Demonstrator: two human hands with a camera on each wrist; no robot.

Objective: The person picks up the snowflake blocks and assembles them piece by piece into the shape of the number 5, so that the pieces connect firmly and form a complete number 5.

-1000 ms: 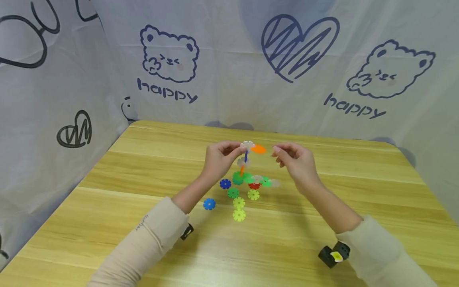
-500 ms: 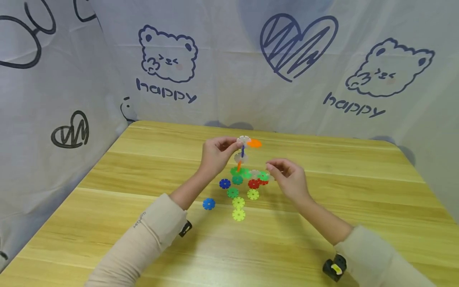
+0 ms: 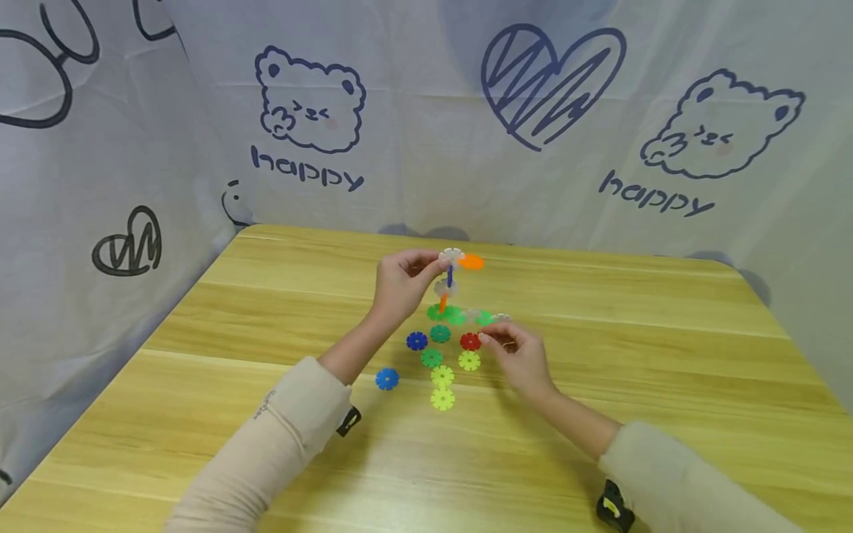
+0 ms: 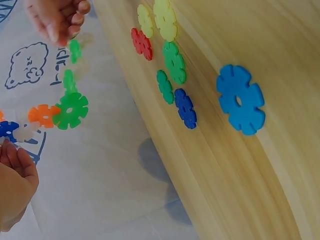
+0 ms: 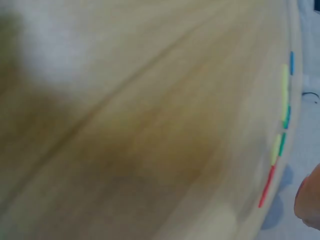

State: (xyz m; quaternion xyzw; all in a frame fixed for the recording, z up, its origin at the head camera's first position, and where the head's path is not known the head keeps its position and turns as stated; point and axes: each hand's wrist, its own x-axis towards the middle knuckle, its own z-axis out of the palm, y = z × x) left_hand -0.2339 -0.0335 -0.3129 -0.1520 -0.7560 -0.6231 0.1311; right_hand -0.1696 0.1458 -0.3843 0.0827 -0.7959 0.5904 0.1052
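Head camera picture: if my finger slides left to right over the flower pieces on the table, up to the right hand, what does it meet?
Light blue piece, dark blue piece, nearest yellow piece, red piece, right hand. The rest overlap sideways, so I skipped them.

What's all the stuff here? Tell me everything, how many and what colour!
Table: one, wood-coloured, across the head view
Cloth: count unclear, whitish with dark drawings, behind the table
Disc chain: one; orange, white, dark blue, green; above the table
Yellow discs: three, yellow, on the table
Red discs: two, red, on the table
Green discs: two, green, on the table
Blue discs: two, dark and light blue, on the table
Sleeves: two, beige, lower head view
Wrist devices: two, mostly black, by the sleeves
Left hand: one, bare, pinching the chain
Right hand: one, bare, near the chain's lower end
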